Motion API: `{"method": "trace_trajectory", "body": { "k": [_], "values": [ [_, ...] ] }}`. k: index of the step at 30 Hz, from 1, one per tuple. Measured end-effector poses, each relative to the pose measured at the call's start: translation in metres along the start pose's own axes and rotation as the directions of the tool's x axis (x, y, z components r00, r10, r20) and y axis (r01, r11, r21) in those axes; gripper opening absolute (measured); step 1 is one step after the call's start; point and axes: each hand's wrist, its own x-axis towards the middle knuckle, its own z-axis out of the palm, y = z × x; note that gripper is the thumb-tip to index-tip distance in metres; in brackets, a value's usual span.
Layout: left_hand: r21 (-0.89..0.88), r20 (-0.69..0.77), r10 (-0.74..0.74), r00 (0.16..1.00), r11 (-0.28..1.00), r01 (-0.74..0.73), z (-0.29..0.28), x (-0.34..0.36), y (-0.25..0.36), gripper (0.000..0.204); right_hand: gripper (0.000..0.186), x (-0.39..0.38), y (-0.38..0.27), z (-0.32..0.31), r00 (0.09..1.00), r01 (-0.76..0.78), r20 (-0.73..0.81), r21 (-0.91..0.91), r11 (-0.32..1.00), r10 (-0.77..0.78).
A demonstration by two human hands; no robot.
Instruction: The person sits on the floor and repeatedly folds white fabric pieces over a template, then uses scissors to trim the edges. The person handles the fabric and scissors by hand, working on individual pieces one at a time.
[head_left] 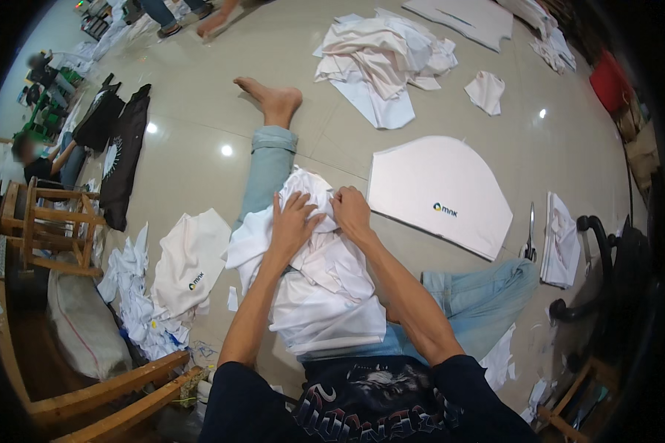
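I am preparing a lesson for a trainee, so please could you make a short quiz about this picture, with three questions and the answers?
1. True or false: the left hand and the right hand both touch the white cloth.

2. Where do the scissors lie?
A) on the wooden stool
B) on the floor, between the curved white piece and the folded white fabric
C) on the black garment

3. Fill in: the outstretched leg in rolled blue trousers ends in a ____ foot.

Key: 1. True. 2. B. 3. bare.
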Motion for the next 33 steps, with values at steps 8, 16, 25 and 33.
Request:
{"method": "trace_trajectory", "body": {
  "k": [8, 16, 25, 33],
  "values": [
    [-0.674, -0.057, 0.081, 0.995, 0.732, -0.098, -0.065, 0.037, 0.038, 0.047, 0.019, -0.023, -0.061, -0.096, 0.978, 0.194, -0.091, 0.722, 0.664, -0.187],
    [-0.816, 0.468, 0.294, 0.833, 0.506, 0.28, -0.157, 0.067, 0.106, 0.041, 0.023, -0.034, -0.111, -0.273, 0.968, 0.22, -0.137, 0.862, 0.457, -0.208],
    [-0.672, 0.65, 0.346, 0.677, 0.676, 0.301, -0.135, 0.049, 0.104, 0.061, 0.031, -0.05, -0.074, -0.371, 0.929, 0.336, -0.355, 0.686, 0.645, -0.107],
    [-0.858, 0.48, 0.235, 0.845, 0.325, 0.398, -0.125, 0.054, 0.089, 0.069, 0.037, -0.061, -0.011, -0.404, 0.907, 0.225, -0.397, 0.736, 0.638, 0.139]
  ]
}}
